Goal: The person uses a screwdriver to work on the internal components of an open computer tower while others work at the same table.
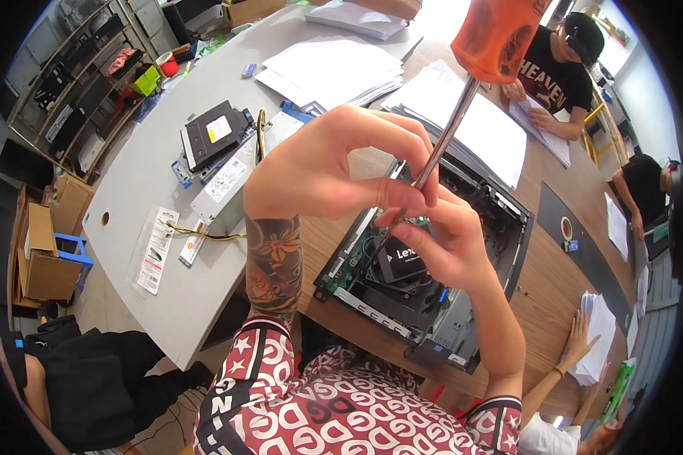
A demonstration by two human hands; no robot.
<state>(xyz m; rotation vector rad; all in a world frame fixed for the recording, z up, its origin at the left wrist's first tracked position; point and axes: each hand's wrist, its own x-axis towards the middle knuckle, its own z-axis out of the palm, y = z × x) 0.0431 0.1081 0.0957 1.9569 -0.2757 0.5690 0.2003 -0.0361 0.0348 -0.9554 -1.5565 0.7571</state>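
Note:
My left hand [338, 163] pinches the steel shaft of a screwdriver [457, 121] between thumb and fingers. Its orange translucent handle points up and away, high over the table. Lower down, my right hand [451, 243] is closed around the tip end of the shaft; whether a small screw sits between those fingertips is hidden. Both hands hover over an opened desktop computer case [379, 312] lying on the brown table. Inside it, below my right hand, rests a black solid-state drive [402, 262], near a green circuit board [349, 259] at the left side.
To the left, a silver power supply [224, 186] with cables, an optical drive [211, 135] and a blister pack [155, 250] lie on the grey table. Paper stacks [330, 70] stand behind. A tape roll [566, 227] lies right. Other people handle papers [596, 337] around the table.

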